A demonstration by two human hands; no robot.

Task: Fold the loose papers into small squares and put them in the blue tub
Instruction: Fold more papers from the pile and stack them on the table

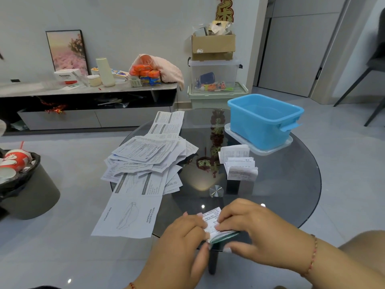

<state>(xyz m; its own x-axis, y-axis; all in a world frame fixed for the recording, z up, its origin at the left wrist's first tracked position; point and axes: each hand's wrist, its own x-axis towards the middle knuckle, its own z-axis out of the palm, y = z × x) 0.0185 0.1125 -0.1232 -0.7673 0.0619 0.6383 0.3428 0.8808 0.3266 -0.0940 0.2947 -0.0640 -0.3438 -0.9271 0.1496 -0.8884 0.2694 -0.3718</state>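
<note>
- Head view: I watched both hands work a small folded paper [212,221] at the near edge of the round glass table [291,184]; the left hand [183,236] pinched its left side, and the right hand [254,228] curled its fingers onto the top.
- A loose heap of printed papers [145,157] lay left of centre, with folded squares [239,163] stacked just before the blue tub [262,122], which stood on a clear lid [287,142].
</note>
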